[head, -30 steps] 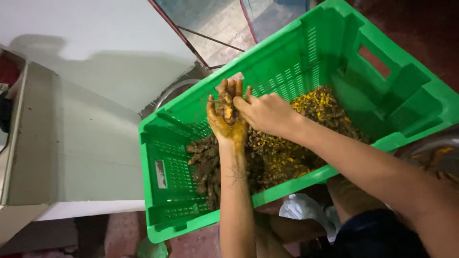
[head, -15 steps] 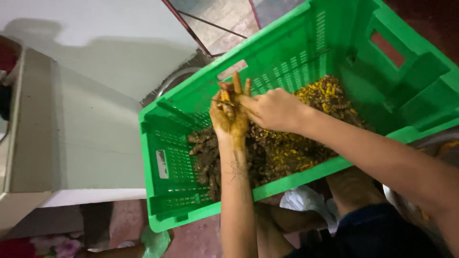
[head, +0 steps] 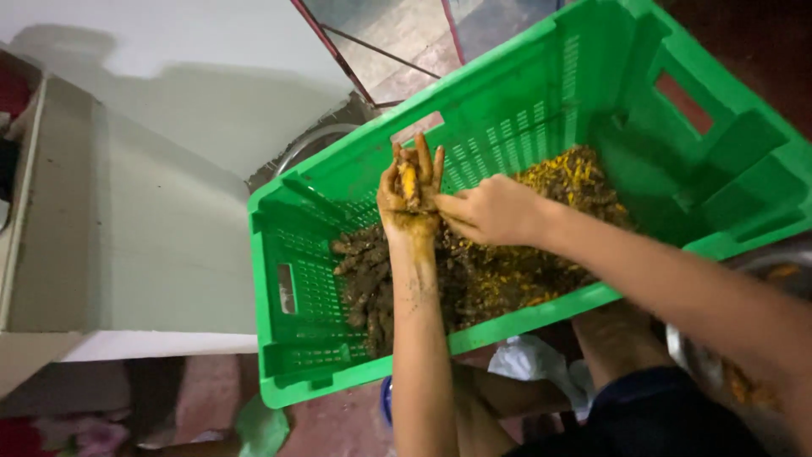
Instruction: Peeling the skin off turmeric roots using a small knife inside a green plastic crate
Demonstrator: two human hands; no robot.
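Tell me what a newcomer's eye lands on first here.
The bright green crate fills the middle, tilted, with muddy brown roots and yellow cut bits heaped in its lower part. Over the heap, the left hand, stained yellow, holds a root piece while the right hand picks at it.

White label (head: 288, 288) on crate's end wall

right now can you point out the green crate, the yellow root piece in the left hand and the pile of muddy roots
green crate (head: 292, 292): head view, on its slotted end wall.
yellow root piece (head: 408, 182): head view, on its peeled yellow middle, lying in the left hand (head: 409, 203).
pile of muddy roots (head: 364, 279): head view, on the brown roots at the crate's lower end.
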